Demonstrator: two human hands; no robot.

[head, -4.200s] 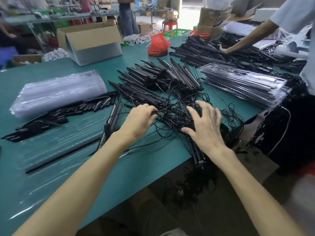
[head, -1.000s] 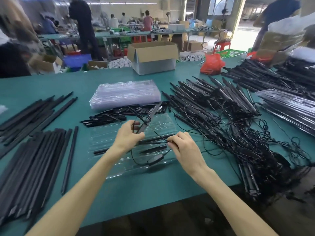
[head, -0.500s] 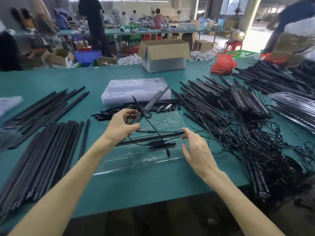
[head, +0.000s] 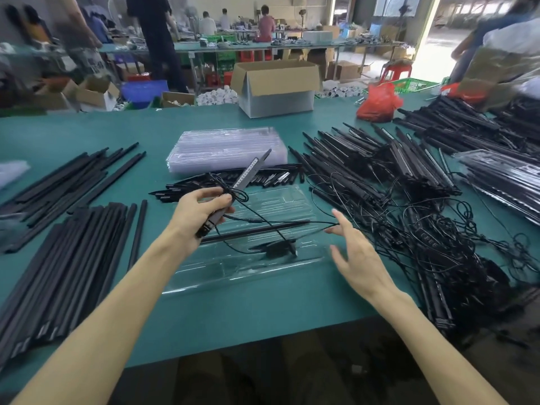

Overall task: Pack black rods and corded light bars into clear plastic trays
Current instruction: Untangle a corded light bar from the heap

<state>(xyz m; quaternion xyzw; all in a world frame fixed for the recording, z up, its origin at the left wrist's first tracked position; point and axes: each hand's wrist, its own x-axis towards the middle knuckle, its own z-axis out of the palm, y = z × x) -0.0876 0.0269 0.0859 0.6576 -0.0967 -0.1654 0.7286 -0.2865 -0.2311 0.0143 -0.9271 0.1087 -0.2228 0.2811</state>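
A clear plastic tray (head: 248, 273) is lying flat, holding one black rod (head: 257, 230) lengthwise. A corded light bar (head: 248, 173) is tilting up above it, its cord (head: 257, 220) trailing down onto the tray.

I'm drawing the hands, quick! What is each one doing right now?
Left hand: grips a light bar.
Right hand: open, fingers spread.

An open cardboard box (head: 276, 83) stands near a red bag (head: 377, 103).
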